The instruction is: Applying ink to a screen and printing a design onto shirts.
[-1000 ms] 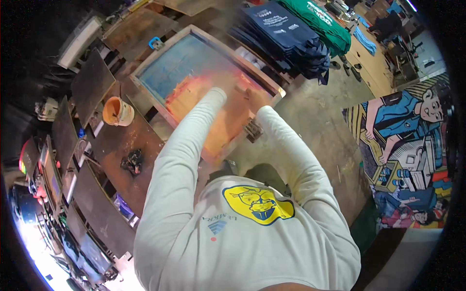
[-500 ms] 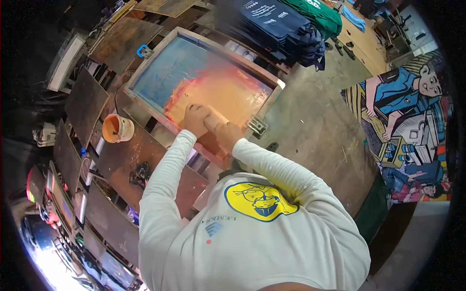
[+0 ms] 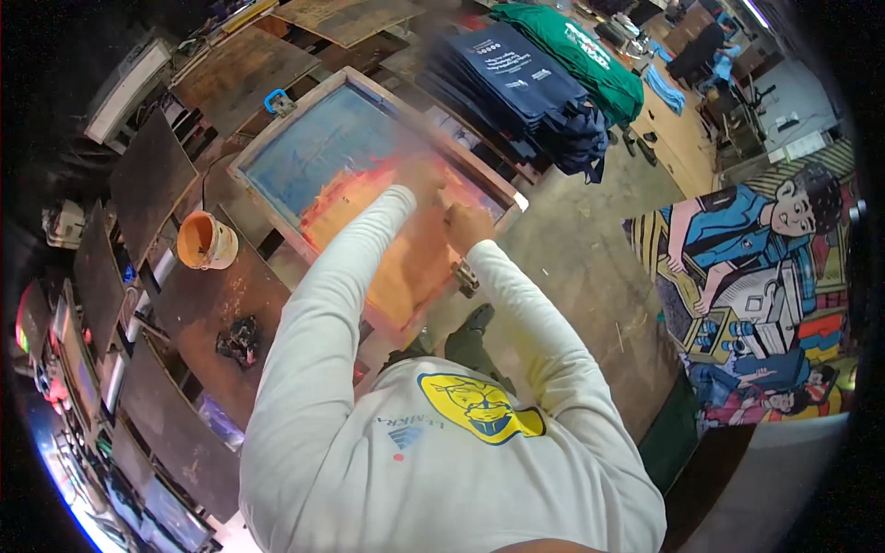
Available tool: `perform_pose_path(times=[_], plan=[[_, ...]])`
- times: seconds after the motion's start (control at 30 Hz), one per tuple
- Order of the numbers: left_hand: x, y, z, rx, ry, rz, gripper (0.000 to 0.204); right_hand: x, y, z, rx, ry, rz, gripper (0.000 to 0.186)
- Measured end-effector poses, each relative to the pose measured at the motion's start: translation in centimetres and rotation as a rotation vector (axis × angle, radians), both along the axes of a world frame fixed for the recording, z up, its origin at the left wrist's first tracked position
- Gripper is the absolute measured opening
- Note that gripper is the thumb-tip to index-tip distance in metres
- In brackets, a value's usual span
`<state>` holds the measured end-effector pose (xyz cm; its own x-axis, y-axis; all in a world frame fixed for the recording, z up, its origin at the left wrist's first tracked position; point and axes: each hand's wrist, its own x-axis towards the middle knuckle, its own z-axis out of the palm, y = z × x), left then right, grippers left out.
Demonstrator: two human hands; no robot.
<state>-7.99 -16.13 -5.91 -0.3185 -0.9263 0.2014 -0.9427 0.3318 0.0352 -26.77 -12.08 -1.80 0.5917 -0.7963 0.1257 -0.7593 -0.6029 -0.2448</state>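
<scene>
While reaching out over the wooden frame with both arms, shows a clear shift from half a second ago: from hands close together by the frame's near end to hands parted and well up the mesh, much like the spot of a second ago. Suggests, by judgement, a back-and-forth pass over the mesh, now near the far part of its reach, with the work still under way. Cannot tell the grip of the left hand, smeared by motion blur and farther out than the right. Makes out curled fingers on the right hand, near the frame's right side, but cannot tell what, if anything, lies inside them. Lies straight ahead of the body, this frame, slanting across the view, beyond the feet, with a metal clip at its right side. Looks blue-grey at the far left of the mesh, then red along a ragged band, then plain orange toward the near end. Stands to the left, well apart from both hands, a bucket with orange inside.
</scene>
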Motion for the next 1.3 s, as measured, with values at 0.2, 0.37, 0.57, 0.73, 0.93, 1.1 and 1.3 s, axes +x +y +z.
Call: perform_pose_path(times=[0.2,0.37,0.57,0.73,0.93,1.1,1.3], plan=[[1.8,5.7,-2.5,0.049,0.04,0.115,0.018,1.2,2.1,-3.0,0.09,-0.011,0.121,0.021],[4.0,13.6,-1.2,-0.027,0.159,0.061,0.021,2.8,7.7,-2.5,0.217,-0.03,0.261,0.024],[3.7,10.5,0.8,0.121,0.043,0.058,0.013,1.8,5.3,-1.7,0.264,-0.102,0.171,0.021],[1.3,2.0,1.4,-0.066,0.051,-0.037,0.015,0.8,0.3,-1.1,0.114,-0.068,-0.016,0.019],[1.3,-0.6,-1.5,-0.155,0.069,-0.122,0.016,0.8,-1.5,-1.0,0.116,-0.031,-0.012,0.021],[4.7,6.1,-3.0,-0.147,0.204,0.053,0.021,4.1,1.0,-2.3,0.154,0.085,0.2,0.018],[5.4,16.9,-1.5,0.0,0.231,0.273,0.021,5.3,7.4,-0.5,0.168,0.098,0.476,0.026]])
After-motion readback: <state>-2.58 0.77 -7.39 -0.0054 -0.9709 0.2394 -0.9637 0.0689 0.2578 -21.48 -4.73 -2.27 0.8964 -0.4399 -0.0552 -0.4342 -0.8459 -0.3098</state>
